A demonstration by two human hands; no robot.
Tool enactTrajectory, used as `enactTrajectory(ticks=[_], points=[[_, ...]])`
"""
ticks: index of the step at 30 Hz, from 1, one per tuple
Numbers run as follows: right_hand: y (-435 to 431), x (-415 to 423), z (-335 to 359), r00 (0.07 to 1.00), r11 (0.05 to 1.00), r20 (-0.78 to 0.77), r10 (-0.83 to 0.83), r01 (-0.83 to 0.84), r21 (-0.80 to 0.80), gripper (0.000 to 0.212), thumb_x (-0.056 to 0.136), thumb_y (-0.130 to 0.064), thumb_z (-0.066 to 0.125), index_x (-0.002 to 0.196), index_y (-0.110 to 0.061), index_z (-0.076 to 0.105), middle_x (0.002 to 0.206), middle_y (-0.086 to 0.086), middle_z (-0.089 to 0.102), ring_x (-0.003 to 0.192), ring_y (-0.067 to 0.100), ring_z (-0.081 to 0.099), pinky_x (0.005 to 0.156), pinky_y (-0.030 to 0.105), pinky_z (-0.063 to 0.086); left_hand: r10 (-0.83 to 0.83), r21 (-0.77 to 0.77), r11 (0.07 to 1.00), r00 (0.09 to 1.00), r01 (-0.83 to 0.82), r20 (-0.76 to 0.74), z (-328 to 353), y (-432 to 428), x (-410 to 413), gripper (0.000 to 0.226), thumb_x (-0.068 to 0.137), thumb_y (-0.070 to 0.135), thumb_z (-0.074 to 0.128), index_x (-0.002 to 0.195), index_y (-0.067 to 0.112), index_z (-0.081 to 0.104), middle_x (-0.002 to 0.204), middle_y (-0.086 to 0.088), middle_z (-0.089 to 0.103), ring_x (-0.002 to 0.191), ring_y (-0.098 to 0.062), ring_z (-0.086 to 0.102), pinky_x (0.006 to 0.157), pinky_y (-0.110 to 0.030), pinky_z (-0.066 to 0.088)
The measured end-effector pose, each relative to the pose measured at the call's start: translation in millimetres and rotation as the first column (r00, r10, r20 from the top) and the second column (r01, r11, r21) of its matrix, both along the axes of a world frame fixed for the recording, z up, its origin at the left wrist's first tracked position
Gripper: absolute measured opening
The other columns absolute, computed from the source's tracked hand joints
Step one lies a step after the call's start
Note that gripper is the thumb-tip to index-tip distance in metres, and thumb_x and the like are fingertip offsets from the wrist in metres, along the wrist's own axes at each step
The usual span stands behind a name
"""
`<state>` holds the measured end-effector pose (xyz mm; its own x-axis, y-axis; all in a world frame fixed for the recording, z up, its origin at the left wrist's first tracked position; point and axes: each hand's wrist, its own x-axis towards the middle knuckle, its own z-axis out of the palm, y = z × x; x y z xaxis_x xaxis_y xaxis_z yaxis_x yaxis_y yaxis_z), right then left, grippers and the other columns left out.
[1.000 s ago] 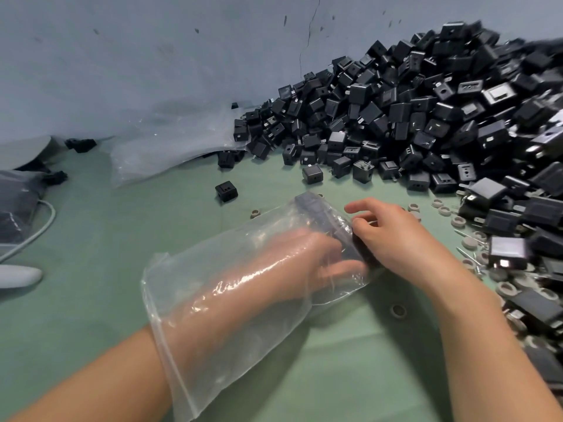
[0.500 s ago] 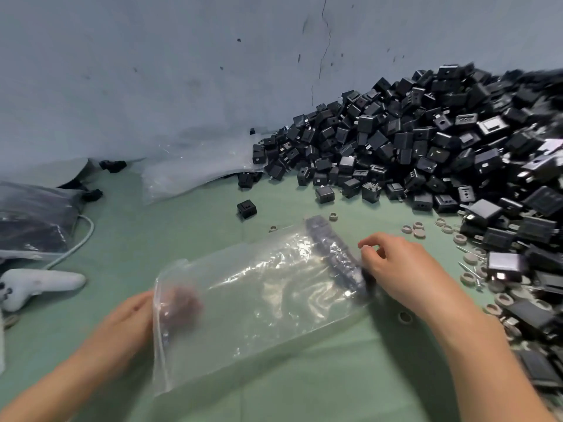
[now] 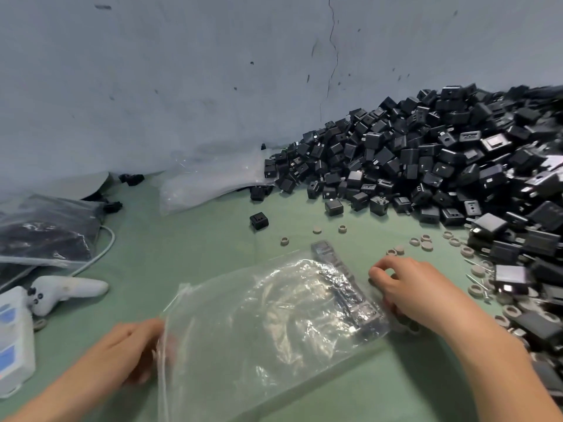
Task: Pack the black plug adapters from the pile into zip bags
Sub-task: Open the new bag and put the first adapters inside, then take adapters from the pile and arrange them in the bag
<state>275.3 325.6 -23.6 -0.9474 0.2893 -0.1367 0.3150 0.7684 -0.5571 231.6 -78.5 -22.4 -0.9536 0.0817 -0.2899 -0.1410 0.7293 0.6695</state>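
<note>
Left hand (image 3: 134, 351) sits at the bag (image 3: 259, 324) mouth, blurred; its grip cannot be determined. Right hand (image 3: 417, 293), fingers curled, grips the bag's closed end beside a row of adapters (image 3: 344, 281) inside. Bag lies flat on table (image 3: 198, 239); pile (image 3: 426, 166) at right.

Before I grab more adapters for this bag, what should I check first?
1. The bag lies flat on the table: ok.
2. Its mouth is open: cannot tell; the left hand is at it, blurred.
3. The packed adapters sit in a row along the closed end: ok.
4. The right hand, fingers curled, holds that end: ok.
5. The pile lies on the right hand's side: ok.
6. The grey rings lie outside the bag: ok.
</note>
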Motion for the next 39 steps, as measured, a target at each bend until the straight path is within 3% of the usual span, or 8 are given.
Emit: enactTrajectory(ticks=[5, 8, 12, 15, 22, 27, 33, 39], points=[[5.1, -15.3, 3.2, 0.998, 0.999, -0.061, -0.021, 0.024, 0.049, 0.027, 0.103, -0.039, 0.039, 0.117, -0.03, 0.061, 0.095, -0.006, 0.068, 0.081, 0.011, 0.063, 0.076, 0.035, 0.053, -0.007, -0.225, 0.97, 0.917, -0.091, -0.399, 35.1, 25.6, -30.8, 0.044, 0.094, 0.048, 0.052, 0.061, 0.019, 0.058, 0.048, -0.001, 0.058, 0.043, -0.012, 0.051, 0.061, -0.032, 0.046], [8.1, -28.4, 5.5, 0.992, 0.999, -0.121, -0.037, 0.039, 0.012, 0.028, 0.104, -0.038, 0.04, 0.119, -0.03, 0.062, 0.099, -0.006, 0.065, 0.081, 0.008, 0.061, 0.081, 0.037, 0.053, -0.114, -0.248, 0.969, 0.854, -0.018, -0.508, 53.0, 78.6, -70.1, 0.024, 0.096, 0.042, 0.055, 0.081, 0.025, 0.063, 0.082, 0.005, 0.069, 0.071, -0.012, 0.064, 0.066, -0.029, 0.047], [16.1, -38.9, 1.3, 0.992, 0.999, -0.119, -0.051, 0.048, -0.024, 0.028, 0.103, -0.037, 0.04, 0.118, -0.03, 0.062, 0.105, -0.005, 0.068, 0.095, 0.015, 0.061, 0.084, 0.037, 0.05, -0.265, -0.35, 0.926, 0.908, 0.145, -0.324, 37.8, 155.3, -139.0, 0.062, 0.096, 0.053, 0.051, 0.148, 0.022, 0.037, 0.152, -0.006, 0.036, 0.134, -0.025, 0.045, 0.111, -0.038, 0.036], [25.7, -42.9, -1.2, 0.989, 0.993, -0.126, -0.08, 0.068, -0.1, 0.027, 0.102, -0.035, 0.039, 0.115, -0.032, 0.063, 0.098, -0.009, 0.069, 0.089, 0.012, 0.062, 0.077, 0.033, 0.048, -0.27, -0.36, 0.913, 0.947, 0.193, -0.177, 10.4, 201.6, -173.5, 0.087, 0.092, 0.07, 0.04, 0.159, 0.024, 0.008, 0.166, -0.008, 0.002, 0.152, -0.03, 0.015, 0.123, -0.047, 0.016], [36.8, -51.8, -6.0, 0.985, 0.981, -0.122, -0.121, 0.101, -0.164, 0.032, 0.101, -0.029, 0.035, 0.116, -0.033, 0.064, 0.106, -0.006, 0.07, 0.105, 0.018, 0.06, 0.092, 0.035, 0.048, -0.48, -0.293, 0.86, 0.856, 0.417, -0.192, -18.6, 299.8, -196.4, 0.125, 0.06, 0.096, 0.048, 0.154, 0.04, -0.012, 0.165, -0.002, -0.019, 0.153, -0.028, -0.009, 0.121, -0.052, 0.007], [39.1, -54.4, -9.8, 0.985, 0.979, -0.117, -0.125, 0.103, -0.175, 0.032, 0.101, -0.031, 0.035, 0.118, -0.032, 0.063, 0.107, -0.007, 0.07, 0.105, 0.015, 0.056, 0.089, 0.032, 0.045, -0.382, -0.362, 0.901, 0.83, 0.238, -0.406, -25.0, 333.1, -218.7, 0.069, 0.093, 0.052, 0.052, 0.15, 0.032, 0.019, 0.16, -0.015, 0.014, 0.139, -0.043, 0.03, 0.113, -0.053, 0.031], [39.8, -52.2, -12.2, 0.988, 0.979, -0.114, -0.109, 0.087, -0.182, 0.03, 0.101, -0.03, 0.035, 0.115, -0.032, 0.061, 0.1, -0.007, 0.069, 0.102, 0.017, 0.058, 0.088, 0.034, 0.048, -0.32, -0.423, 0.893, 0.878, 0.154, -0.355, -18.1, 340.4, -247.3, 0.084, 0.089, 0.059, 0.052, 0.156, 0.027, 0.014, 0.16, -0.011, 0.02, 0.141, -0.04, 0.028, 0.114, -0.054, 0.028], [39.6, -51.8, -11.7, 0.987, 0.981, -0.118, -0.11, 0.089, -0.17, 0.028, 0.101, -0.031, 0.036, 0.115, -0.032, 0.06, 0.101, -0.008, 0.069, 0.103, 0.016, 0.059, 0.088, 0.033, 0.048, -0.414, -0.427, 0.88, 0.778, 0.208, -0.473, -26.3, 336.1, -246.0, 0.058, 0.091, 0.051, 0.052, 0.142, 0.033, 0.031, 0.144, -0.01, 0.032, 0.116, -0.037, 0.05, 0.101, -0.052, 0.038]])
